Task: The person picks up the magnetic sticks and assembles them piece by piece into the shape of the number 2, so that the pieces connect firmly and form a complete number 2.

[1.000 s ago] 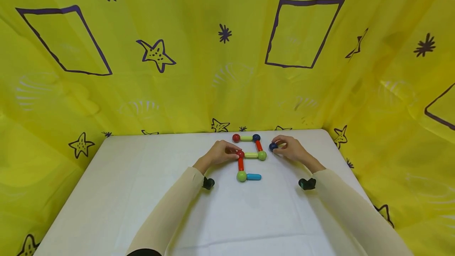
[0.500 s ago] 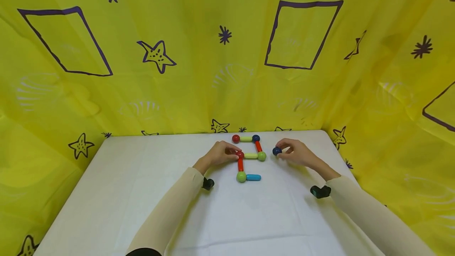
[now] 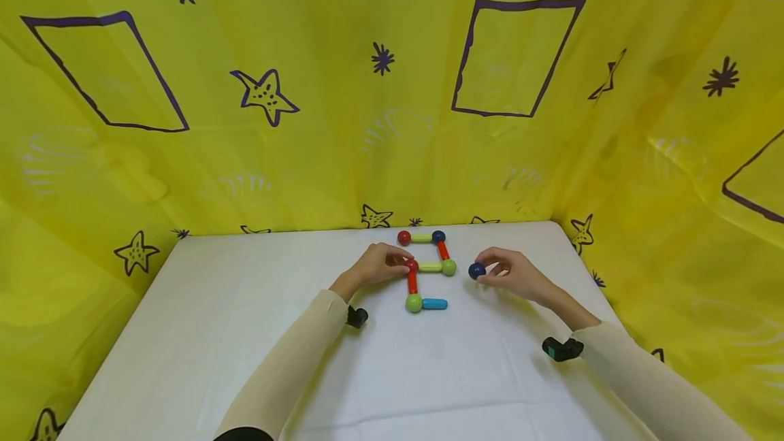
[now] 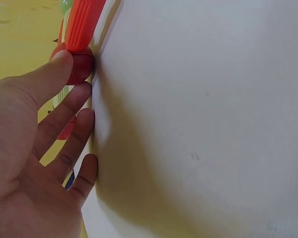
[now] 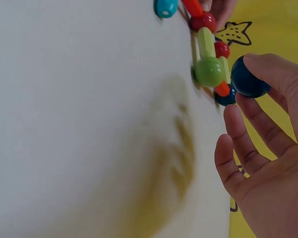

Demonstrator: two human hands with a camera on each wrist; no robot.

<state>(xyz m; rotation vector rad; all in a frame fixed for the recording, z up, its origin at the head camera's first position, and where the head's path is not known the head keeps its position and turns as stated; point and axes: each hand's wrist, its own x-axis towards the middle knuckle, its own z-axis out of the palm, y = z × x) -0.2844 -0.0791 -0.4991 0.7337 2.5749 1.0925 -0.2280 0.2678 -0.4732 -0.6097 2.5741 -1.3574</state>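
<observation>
A chain of coloured balls and short rods lies on the white table (image 3: 233,332). My left hand (image 3: 375,264) pinches the middle red ball (image 4: 82,68) of this chain between thumb and forefinger. From that ball a red rod (image 3: 412,283) runs toward me to a green ball (image 3: 414,303) with a blue rod (image 3: 435,304). A yellow-green rod (image 3: 430,267) leads right to another green ball (image 5: 209,72). To the right of the chain, my right hand (image 3: 514,274) holds a loose dark blue ball (image 5: 249,78) by thumb and fingertips, above the table.
At the chain's far end, a red rod (image 3: 443,250) joins a second dark blue ball (image 3: 438,237), a yellow-green rod (image 3: 421,238) and a red ball (image 3: 404,237). A yellow patterned curtain (image 3: 331,155) hangs right behind the table and along its sides.
My right hand has drawn the loose dark blue ball back toward me and slightly right, away from the chain. The left hand keeps its pinch on the red ball.
</observation>
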